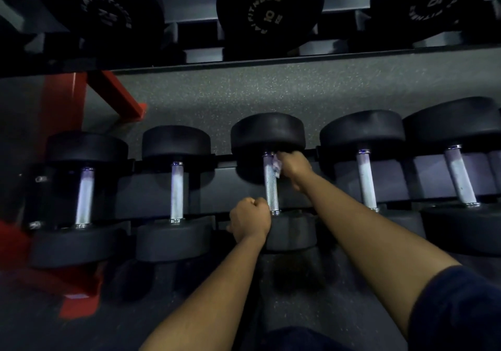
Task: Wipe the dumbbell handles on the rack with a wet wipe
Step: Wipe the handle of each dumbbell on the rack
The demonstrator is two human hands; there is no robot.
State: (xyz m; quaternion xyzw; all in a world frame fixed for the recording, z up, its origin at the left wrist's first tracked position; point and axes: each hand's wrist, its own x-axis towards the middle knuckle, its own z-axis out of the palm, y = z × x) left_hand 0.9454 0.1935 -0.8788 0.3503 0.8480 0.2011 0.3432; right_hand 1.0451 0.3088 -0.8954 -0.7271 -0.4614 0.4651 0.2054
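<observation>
The wet wipe (277, 166) is pinched in a narrow grip by the right hand (294, 167) against the far end of the handle (271, 188) of the middle dumbbell (268, 131). The left hand (250, 220) is curled at that handle's near end; whether anything is held cannot be told. This handle is judged barely begun; whether the rest are wiped cannot be told.

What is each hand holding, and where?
Right hand pinches a wet wipe against the far end of the middle handle. Left hand is curled by its near end; hold unclear.
</observation>
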